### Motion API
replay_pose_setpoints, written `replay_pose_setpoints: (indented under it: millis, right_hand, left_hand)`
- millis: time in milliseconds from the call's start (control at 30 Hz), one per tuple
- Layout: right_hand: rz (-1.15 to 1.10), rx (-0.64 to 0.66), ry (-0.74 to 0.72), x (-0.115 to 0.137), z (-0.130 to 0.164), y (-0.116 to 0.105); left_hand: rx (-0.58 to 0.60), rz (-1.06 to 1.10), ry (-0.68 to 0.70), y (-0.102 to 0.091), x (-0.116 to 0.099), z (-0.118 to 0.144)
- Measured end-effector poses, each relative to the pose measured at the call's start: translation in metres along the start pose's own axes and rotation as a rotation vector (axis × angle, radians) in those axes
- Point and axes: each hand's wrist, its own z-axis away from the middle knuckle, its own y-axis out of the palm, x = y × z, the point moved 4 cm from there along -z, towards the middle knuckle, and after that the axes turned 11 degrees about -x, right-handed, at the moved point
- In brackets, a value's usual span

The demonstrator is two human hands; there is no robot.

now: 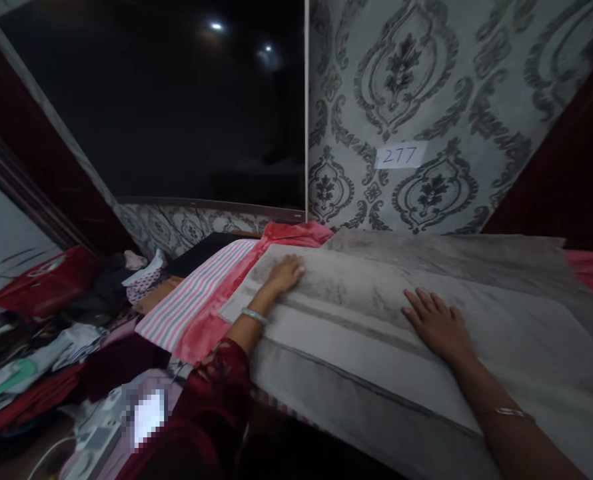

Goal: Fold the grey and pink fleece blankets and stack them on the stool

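Observation:
A large grey plush cloth (346, 320), folded over itself in layers, is spread across the surface in front of me. My left hand (284, 275) lies palm down on its far left part, fingers stretched out. Farther right, my right hand (439, 323) rests flat on the same cloth with its fingers spread. Neither hand grips anything. Beneath the grey cloth, at the left, a pink plush cloth (206, 333) shows, with a striped part (191, 293) in pink, grey and white along its edge.
A large dark television (156, 107) stands behind the cloths, beside a patterned wall (406, 73) with a paper label (400, 155) reading 277. To the left are piled clothes (36, 373), a red bag (46, 280) and a power strip (99, 433) with a cord.

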Motion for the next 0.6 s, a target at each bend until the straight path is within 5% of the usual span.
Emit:
replay_pose_setpoints:
  millis: [167,433,500,600]
  right_hand:
    - [-0.003,-0.021,-0.007,0.001,0.002,0.001]
    - [0.002,0.14,0.123,0.004,-0.01,-0.007]
    - [-0.023,0.151,0.126,0.039,-0.023,-0.018]
    - [-0.128,0.093,-0.129,0.143,-0.043,-0.039]
  left_hand:
    - [-0.102,-0.091,-0.256,-0.013,0.092,0.036]
    - [-0.183,-0.053,-0.26,0.008,0.115,0.043]
    - [-0.204,-0.02,-0.262,0.007,0.119,0.041]
    - [-0.267,0.075,-0.248,0.004,0.125,0.042]
